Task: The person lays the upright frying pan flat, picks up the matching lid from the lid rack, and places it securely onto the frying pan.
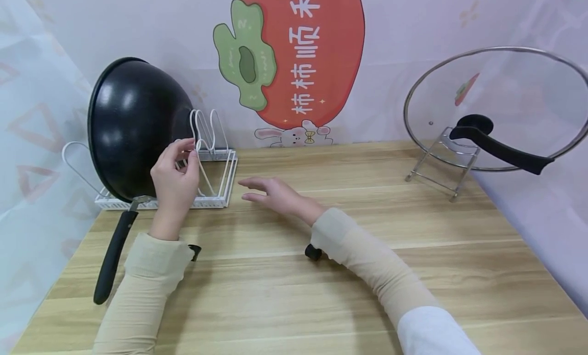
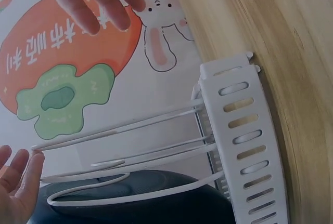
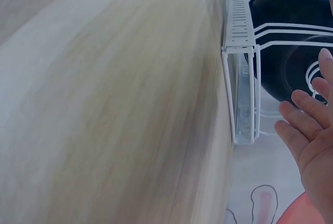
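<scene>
My left hand [image 1: 175,176] is raised beside the white wire dividers [image 1: 212,130] of a white pan rack [image 1: 202,202], its fingers loosely bent. In the left wrist view its fingertips [image 2: 32,168] come right at the end of a wire loop, slightly spread. A black wok [image 1: 138,120] stands on its side in the rack, its black handle [image 1: 115,258] slanting toward me. Right of the rack, my right hand [image 1: 273,194] hovers with fingers stretched leftward and nothing held. The right wrist view shows its open palm [image 3: 317,172] and spread fingers.
At the right, a glass lid [image 1: 432,84] with a black handle [image 1: 505,148] leans on a metal stand [image 1: 436,177]. The wooden table [image 1: 275,304] runs up to a wall sheet [image 1: 390,105] printed with a persimmon and a rabbit.
</scene>
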{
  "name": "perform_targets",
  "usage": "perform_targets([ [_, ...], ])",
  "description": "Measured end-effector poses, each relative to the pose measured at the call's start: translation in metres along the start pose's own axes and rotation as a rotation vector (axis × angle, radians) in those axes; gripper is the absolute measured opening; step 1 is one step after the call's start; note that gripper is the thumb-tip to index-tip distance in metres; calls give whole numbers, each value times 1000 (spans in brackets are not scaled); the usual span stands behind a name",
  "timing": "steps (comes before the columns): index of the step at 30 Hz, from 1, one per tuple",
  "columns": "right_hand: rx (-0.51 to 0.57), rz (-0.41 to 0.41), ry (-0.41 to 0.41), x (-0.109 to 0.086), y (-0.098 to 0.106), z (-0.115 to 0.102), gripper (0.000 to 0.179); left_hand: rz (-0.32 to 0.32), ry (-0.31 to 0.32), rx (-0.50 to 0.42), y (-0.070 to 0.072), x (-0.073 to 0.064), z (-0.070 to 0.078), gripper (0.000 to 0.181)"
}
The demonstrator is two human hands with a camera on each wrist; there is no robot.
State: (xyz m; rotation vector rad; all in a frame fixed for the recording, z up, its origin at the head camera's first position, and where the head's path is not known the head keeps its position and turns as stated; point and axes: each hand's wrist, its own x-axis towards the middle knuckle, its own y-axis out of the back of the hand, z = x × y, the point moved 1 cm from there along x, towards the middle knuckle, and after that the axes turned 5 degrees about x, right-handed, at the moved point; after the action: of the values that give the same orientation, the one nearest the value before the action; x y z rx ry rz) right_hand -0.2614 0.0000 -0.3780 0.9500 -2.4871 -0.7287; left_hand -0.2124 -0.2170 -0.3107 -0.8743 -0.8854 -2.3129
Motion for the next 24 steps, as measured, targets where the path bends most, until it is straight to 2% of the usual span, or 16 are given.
perform_targets([
  [7,89,33,-25,2,-3,4,45,-24,85,-40,-5,2,1,23],
  [13,128,31,-36,7,-7,2,45,-35,163,-60,-2,3,2,25],
  [24,153,33,-11,20,-20,-6,40,-54,205,-55,-2,3,-1,27],
])
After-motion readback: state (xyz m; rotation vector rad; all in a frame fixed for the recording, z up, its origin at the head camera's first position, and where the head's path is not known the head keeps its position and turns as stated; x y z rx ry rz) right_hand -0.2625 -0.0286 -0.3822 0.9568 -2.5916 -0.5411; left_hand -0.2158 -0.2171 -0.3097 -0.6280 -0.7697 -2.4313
